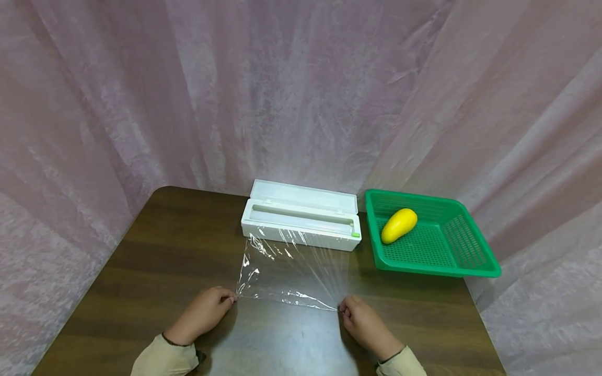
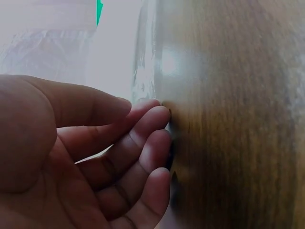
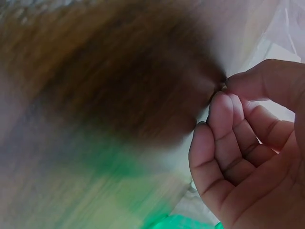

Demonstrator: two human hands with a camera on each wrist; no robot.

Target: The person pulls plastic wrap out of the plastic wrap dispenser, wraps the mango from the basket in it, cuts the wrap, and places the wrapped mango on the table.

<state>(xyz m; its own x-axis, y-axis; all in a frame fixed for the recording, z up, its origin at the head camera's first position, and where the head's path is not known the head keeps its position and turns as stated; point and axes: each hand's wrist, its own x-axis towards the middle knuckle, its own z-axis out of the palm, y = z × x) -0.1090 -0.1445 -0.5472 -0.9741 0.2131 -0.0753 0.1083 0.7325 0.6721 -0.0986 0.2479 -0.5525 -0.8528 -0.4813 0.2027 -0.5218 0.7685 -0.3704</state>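
Note:
A sheet of clear plastic wrap [image 1: 291, 271] stretches from a white dispenser box [image 1: 301, 237] toward the person. My left hand [image 1: 205, 313] pinches the sheet's near left corner between thumb and forefinger; the left wrist view shows the film [image 2: 147, 71] leading away from those fingertips. At the near right corner, my right hand [image 1: 364, 324] pinches the film with thumb and fingers, and the sheet creases toward that grip. The dispenser's lid [image 1: 304, 196] stands raised at the back, with the roll [image 1: 301, 220] visible inside. A small green slider [image 1: 355, 235] sits at its right end.
Right of the dispenser stands a green plastic basket [image 1: 437, 270] with a yellow, oblong, fruit-like object [image 1: 399, 225] lying in it. Everything rests on a dark brown wooden table [image 1: 188, 240]. A pink curtain [image 1: 301, 94] hangs behind the table's far edge.

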